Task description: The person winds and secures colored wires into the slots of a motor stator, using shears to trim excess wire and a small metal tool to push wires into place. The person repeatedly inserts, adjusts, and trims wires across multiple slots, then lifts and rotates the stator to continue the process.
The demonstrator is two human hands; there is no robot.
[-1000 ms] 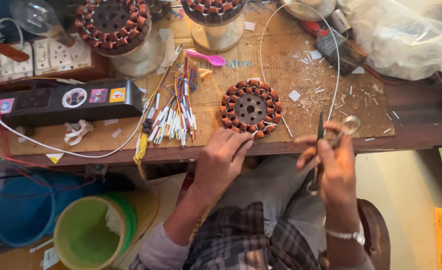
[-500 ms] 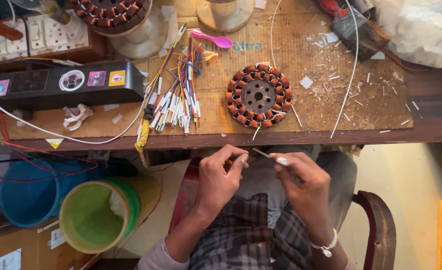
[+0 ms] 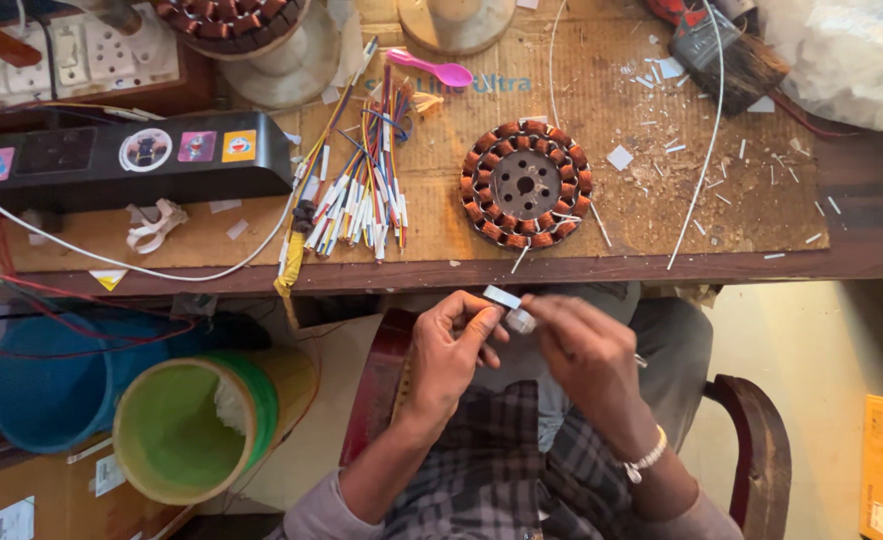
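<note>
Both hands are down in the lap, just below the front edge of the wooden workbench (image 3: pixel 662 250). The left hand (image 3: pixel 449 350) has its fingers curled in tight, thumb and forefinger pinching one end of a small pale strip (image 3: pixel 503 297), looks like a bit of white sleeve or tape, can't tell which. The right hand (image 3: pixel 587 350) sits at 3 o'clock from the left one, fingertips closed on the other end of that same strip, so the two hands nearly touch with the strip bridging them. Straight up at 12 o'clock from the hands, on the bench, lies a round motor stator (image 3: pixel 527 185) with copper windings, flat on its face, near the bench edge. At 9 o'clock from the stator there's a fanned-out bundle of coloured wires (image 3: pixel 362 190), and further out that way a long black box (image 3: pixel 122 155) with stickers on it. A pink plastic spoon (image 3: pixel 432 70) lies at 11 o'clock from the stator. Down at 8 o'clock from the hands, on the floor, a green bucket (image 3: pixel 197 425) stands beside a blue bucket (image 3: pixel 52 375), touching or close to it.
</note>
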